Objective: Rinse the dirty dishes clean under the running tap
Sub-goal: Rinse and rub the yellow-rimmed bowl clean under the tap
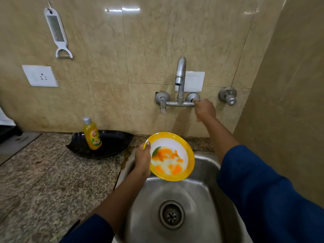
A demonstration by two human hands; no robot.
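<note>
The left hand (142,159) grips the stained plate (172,153) by its rim, tilted over the sink (206,165) below the spout (180,72), likely so runoff drains. The right hand (205,109) clasps the tap handle (194,99); no water is visible.

Only legible txt: red "Vi…" on yellow soap bottle (92,135) label, rest blurred

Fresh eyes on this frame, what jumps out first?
The yellow-rimmed plate, orange and white patches on its face, is held tilted over the sink by the left hand at its left rim. Next, the right hand grips the right handle of the wall tap, with no water visible from it. Off to the left, a yellow bottle stands in a black tray on the counter.
</note>
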